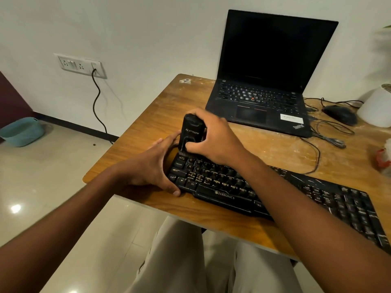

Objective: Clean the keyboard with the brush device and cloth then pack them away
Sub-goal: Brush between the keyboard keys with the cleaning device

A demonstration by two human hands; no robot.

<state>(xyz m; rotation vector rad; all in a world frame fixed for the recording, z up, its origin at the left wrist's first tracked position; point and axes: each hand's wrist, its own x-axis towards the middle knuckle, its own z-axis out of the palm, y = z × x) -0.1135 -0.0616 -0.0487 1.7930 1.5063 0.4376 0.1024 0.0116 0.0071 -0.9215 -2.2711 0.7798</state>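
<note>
Bare table (148,115) left of laptop (264,81), mouse (340,114) and cables (330,134) crowding right

Wooden table (148,115); open black laptop (268,81) at 1 o'clock, screen dark; black mouse (340,114) with cables at 2; white pot (376,106) at 3; wall socket (81,65) at 10; teal basin (22,132) on floor at 9
</note>
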